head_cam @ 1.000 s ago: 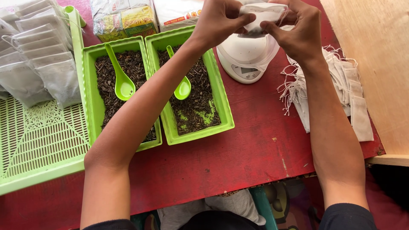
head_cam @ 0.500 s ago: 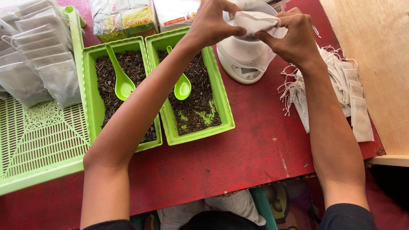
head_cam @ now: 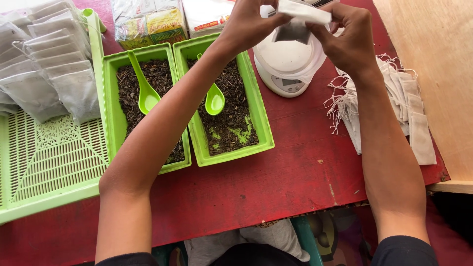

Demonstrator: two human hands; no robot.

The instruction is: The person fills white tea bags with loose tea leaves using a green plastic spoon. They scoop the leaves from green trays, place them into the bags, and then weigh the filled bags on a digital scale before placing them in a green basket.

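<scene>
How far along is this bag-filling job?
Done: a stack of filled bags lies in the slatted green tray at the left. In hand: the left hand and right hand hold one small white bag above the white scale. Left: a pile of empty drawstring bags at the right, and loose dark leaves in both green trays.

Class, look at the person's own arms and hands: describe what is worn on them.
Both forearms are bare. The left hand and right hand wear no gloves, and no rings or watch show. Dark sleeves begin only near the upper arms, at the picture's lower edge.
</scene>
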